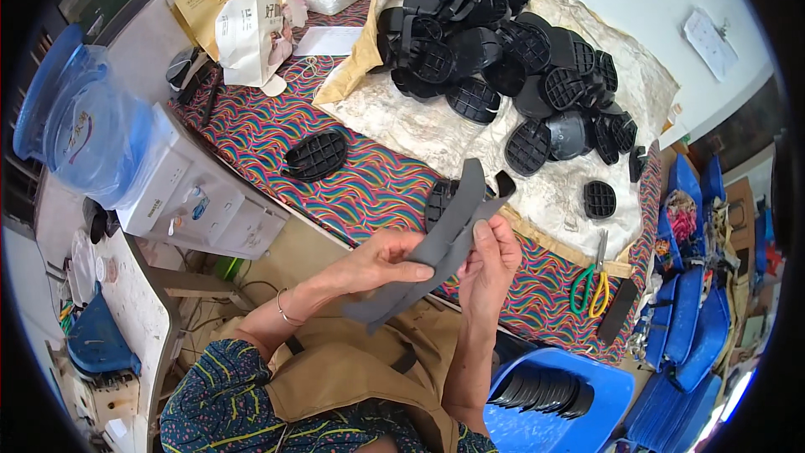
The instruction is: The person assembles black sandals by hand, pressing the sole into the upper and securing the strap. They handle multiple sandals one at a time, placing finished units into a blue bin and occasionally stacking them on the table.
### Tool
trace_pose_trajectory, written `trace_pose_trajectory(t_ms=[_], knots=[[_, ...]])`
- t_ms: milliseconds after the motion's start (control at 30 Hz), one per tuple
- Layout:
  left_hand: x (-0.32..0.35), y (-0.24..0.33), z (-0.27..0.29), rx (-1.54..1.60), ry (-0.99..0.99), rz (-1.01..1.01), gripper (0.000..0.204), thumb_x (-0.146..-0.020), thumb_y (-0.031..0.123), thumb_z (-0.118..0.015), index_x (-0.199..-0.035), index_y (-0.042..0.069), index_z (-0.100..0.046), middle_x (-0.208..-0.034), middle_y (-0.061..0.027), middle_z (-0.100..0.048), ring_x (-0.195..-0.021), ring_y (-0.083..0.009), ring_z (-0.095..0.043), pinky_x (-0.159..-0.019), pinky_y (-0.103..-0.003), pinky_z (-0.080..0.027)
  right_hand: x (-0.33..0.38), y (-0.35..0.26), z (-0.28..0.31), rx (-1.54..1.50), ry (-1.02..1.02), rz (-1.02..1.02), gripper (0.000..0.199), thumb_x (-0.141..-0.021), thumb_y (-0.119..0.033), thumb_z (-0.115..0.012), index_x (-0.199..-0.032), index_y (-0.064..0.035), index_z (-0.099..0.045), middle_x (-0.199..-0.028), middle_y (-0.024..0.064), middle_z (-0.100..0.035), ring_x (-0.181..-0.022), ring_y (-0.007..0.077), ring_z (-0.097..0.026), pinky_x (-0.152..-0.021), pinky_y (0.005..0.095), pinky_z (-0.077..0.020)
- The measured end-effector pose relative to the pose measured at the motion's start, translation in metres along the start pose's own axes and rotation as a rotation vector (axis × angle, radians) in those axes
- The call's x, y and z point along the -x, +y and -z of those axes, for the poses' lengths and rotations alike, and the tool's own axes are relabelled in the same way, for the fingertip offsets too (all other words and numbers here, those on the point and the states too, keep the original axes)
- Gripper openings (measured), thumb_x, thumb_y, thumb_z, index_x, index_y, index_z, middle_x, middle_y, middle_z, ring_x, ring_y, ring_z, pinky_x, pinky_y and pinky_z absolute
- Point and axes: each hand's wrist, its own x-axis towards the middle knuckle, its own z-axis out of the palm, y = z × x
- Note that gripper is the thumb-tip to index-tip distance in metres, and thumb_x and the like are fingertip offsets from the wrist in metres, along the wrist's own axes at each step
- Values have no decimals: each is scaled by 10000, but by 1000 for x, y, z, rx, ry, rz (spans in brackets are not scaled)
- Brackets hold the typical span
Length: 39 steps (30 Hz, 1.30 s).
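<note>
Over the near edge of the patterned cloth I hold dark grey, curved flat strips point(449, 231), which look like two layers, one against the other. My left hand point(387, 262) is closed round their lower part, thumb on top. The fingers of my right hand point(489, 253) pinch the right edge higher up. Just behind the strips, a black gridded oval piece point(437, 200) is partly covered. Another black gridded oval piece point(317, 156) lies on the cloth to the left. A large heap of similar black pieces point(478, 50) rests on a stained cream sheet point(377, 105) farther back.
Scissors point(593, 281) with green and yellow handles lie at the right, beside a dark bar point(619, 312). Below the table edge stands a blue bin point(537, 419) holding stacked black curved pieces. A water dispenser point(201, 193) is at the left; paper bags point(251, 29) stand at the back.
</note>
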Motion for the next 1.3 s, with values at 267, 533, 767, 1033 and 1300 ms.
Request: trace_pose_trajectory(t_ms=[267, 533, 767, 1033, 1300], knots=[[-26, -4, -15, 197, 207, -295, 113, -894, 44, -704, -994, -4, -683, -979, -59, -644, -895, -125, -624, -801, -291, -497, 17, 6, 1, -11, 90, 28, 52, -924, -20, -592, -882, -51, -592, -693, -12, -581, -482, 19, -448, -408, 189, -347], [-17, -14, -12, 260, 198, -352, 102, -911, 47, -683, -979, -14, -638, -1028, -84, -646, -947, -132, -622, -837, -287, -497, 18, 15, 2, -173, 7, -9, 83, -902, -25, -621, -846, -65, -575, -653, -23, -517, -499, 30, -409, -431, 198, -302], [-17, 10, -18, 322, 112, -206, 166, -908, 40, -680, -1059, -20, -648, -1064, -94, -642, -972, -140, -621, -851, -283, -498, 14, 20, 3, 97, 102, 76, 116, -977, -141, -600, -905, -61, -643, -676, -10, -584, -487, 49, -467, -431, 183, -328], [-23, -14, -13, 319, 113, -417, 116, -837, -3, -709, -949, -15, -683, -991, -100, -615, -896, -155, -610, -798, -277, -489, 5, 19, 5, -82, 218, 84, 193, -968, -165, -638, -785, -109, -618, -613, -56, -531, -465, 14, -417, -366, 197, -253], [34, 60, 77, 872, 270, -724, 98, -949, 87, -531, -873, 126, -483, -823, -2, -375, -712, -135, -367, -632, -317, -332, -20, -3, 140, -110, 595, 214, 259, -986, -204, -616, -754, -148, -515, -579, -78, -410, -452, 43, -356, -403, 220, -286]])
